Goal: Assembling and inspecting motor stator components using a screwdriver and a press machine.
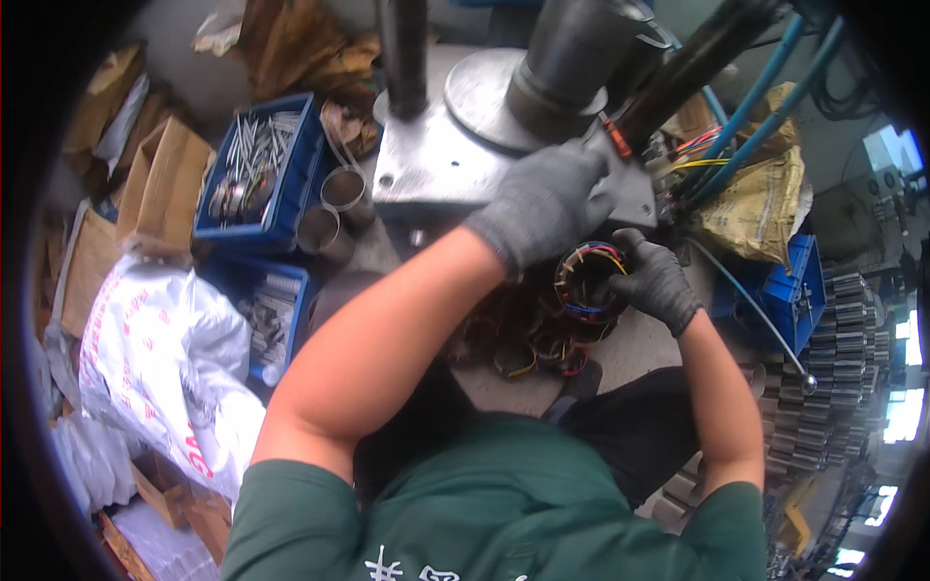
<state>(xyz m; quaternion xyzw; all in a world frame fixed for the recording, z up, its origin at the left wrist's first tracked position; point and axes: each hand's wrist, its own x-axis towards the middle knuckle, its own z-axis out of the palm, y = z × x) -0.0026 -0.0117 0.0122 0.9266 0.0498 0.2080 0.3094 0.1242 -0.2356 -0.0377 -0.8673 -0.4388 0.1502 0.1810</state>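
Note:
My right hand (661, 287), in a dark grey glove, grips the side of a ring-shaped motor stator (589, 312) with red, blue and yellow wires around its rim. Its thumb lies over the ring's edge. My left hand (547, 203), gloved alike, is raised above the front of a steel machine plate (426, 165). Its fingers are bent, with the thumb apart, and nothing shows between them. Just beyond its fingertips is an orange-handled tool (616, 138). Below the held stator, several more wound stators (513, 358) sit in a cluster between my legs.
A thick steel cylinder (562, 73) stands on a round disc (475, 97), beside a steel column (402, 58). Blue bins (315, 174) of metal parts and a white sack (174, 358) are at left. Stacked metal cores (823, 368), a blue bin (780, 300) and blue hoses (765, 111) are at right.

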